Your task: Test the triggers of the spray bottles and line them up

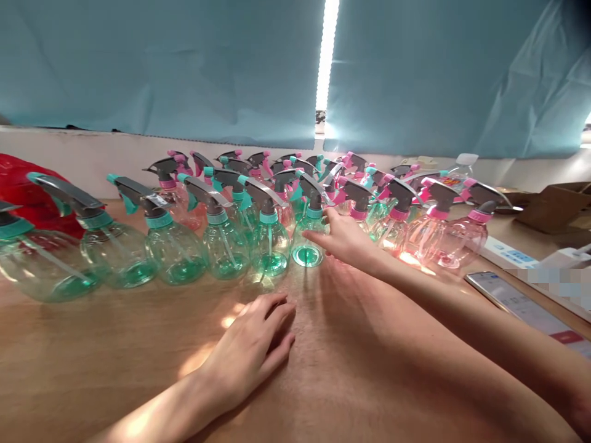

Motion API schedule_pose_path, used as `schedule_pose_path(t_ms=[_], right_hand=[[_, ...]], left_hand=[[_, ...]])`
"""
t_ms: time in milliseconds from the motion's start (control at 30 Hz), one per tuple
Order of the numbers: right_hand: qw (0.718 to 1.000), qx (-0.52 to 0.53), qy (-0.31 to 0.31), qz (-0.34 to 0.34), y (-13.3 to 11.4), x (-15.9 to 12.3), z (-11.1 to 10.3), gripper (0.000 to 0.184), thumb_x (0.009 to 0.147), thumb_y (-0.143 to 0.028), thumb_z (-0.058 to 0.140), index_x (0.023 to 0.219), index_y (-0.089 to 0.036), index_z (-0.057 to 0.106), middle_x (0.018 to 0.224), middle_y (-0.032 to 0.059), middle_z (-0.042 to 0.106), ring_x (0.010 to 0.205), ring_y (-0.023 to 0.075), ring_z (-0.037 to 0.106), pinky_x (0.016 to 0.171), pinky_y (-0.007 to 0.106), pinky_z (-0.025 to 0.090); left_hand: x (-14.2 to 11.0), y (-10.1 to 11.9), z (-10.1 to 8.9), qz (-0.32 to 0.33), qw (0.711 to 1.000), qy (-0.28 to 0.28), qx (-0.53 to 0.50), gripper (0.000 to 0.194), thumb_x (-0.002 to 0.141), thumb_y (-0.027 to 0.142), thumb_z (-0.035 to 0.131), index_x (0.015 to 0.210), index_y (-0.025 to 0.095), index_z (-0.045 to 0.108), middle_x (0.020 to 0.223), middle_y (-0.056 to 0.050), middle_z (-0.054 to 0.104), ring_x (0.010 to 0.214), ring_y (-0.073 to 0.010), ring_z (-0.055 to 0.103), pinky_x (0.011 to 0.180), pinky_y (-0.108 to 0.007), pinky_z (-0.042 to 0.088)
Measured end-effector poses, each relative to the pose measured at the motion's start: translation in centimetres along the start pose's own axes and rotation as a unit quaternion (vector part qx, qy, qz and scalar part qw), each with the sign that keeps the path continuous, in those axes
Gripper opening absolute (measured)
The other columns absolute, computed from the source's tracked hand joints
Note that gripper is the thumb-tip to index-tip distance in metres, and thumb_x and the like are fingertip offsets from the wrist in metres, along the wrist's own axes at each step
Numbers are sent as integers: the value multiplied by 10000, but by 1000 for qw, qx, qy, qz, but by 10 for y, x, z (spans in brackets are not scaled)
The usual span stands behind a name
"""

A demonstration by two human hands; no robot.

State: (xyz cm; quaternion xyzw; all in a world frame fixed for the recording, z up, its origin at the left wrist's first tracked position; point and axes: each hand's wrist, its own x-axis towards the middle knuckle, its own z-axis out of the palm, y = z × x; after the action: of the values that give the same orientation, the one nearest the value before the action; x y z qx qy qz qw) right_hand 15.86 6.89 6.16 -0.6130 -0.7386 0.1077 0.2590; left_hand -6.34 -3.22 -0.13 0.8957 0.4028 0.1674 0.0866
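Note:
Several clear spray bottles stand in rows on a wooden table. Green ones with teal collars are on the left, pink ones on the right. My right hand reaches forward, fingers stretched out, touching a green spray bottle in the front row, with a pink spray bottle just to its right. It grips nothing. My left hand lies palm down on the bare wood nearer to me, fingers loosely together, holding nothing.
A red plastic bag lies at the far left behind the bottles. A phone and white cartons sit at the right, with cardboard boxes beyond. Blue curtains hang along the back wall.

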Motion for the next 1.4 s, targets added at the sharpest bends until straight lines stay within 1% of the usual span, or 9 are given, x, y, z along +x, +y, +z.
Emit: schedule_pose_path(t_ms=[100,333,567,733,867,1000,1100,1267,1400], right_hand=[[1000,-1,-3,-12,1,0,-3,668,843,-547,573,1292,-60,492,1091,219,675,1003,376,638,740,421,478],[999,-3,-19,-29,4,-3,-11,521,794,-560,569,1094,-134,564,1022,175,682,897,343,648,683,407,483],[998,6,-40,-49,7,-27,-20,531,801,-557,568,1141,-150,553,1055,160,677,993,354,630,775,433,479],[989,46,-84,-114,14,-63,-40,526,818,-500,610,1232,-184,538,1072,114,671,948,298,632,760,406,479],[975,82,-137,-155,24,-98,-64,446,840,-485,634,1197,-222,581,1059,83,687,909,267,644,750,376,484],[977,65,-116,-169,38,-118,-81,500,786,-578,677,1176,-271,622,1039,67,685,931,286,632,758,387,484],[977,114,-100,-150,48,-121,-89,525,736,-548,743,1179,-291,627,1034,47,671,936,264,621,759,362,488],[964,227,-79,-118,58,-118,-88,474,773,-474,735,1191,-294,603,905,-7,662,770,179,618,610,285,458],[959,256,-31,-114,63,-115,-80,358,853,-463,651,1159,-280,623,840,-12,664,777,185,625,638,302,474]], left_hand=[[4,2,-1,-5,1000,2,1,299,964,259,479,1244,208,572,1300,-106,578,1167,-285,584,951,-429,524],[23,7,5,-38,998,19,-40,287,982,275,462,1242,189,547,1267,-103,576,1136,-260,597,958,-416,511],[40,8,10,-79,991,75,-78,217,977,369,465,1102,201,524,1122,-78,599,1021,-249,632,882,-416,525],[42,23,14,-110,980,154,-68,583,873,533,592,1288,188,371,1261,-145,516,1176,-335,553,964,-552,469],[42,43,22,-63,985,106,-118,806,855,540,633,1465,260,186,1483,-166,382,1362,-388,391,1051,-629,380],[42,62,31,-20,981,39,-188,844,854,490,662,1492,314,139,1485,-141,421,1309,-387,472,1026,-603,444],[47,73,38,14,976,28,-213,861,846,454,680,1508,303,151,1469,-144,447,1310,-383,479,1022,-591,462],[71,88,47,76,967,15,-242,825,815,385,726,1477,236,257,1483,-157,427,1375,-363,402,1106,-555,388],[89,96,51,105,954,16,-281,830,800,333,752,1455,252,249,1474,-127,435,1374,-313,415,1118,-468,408]])
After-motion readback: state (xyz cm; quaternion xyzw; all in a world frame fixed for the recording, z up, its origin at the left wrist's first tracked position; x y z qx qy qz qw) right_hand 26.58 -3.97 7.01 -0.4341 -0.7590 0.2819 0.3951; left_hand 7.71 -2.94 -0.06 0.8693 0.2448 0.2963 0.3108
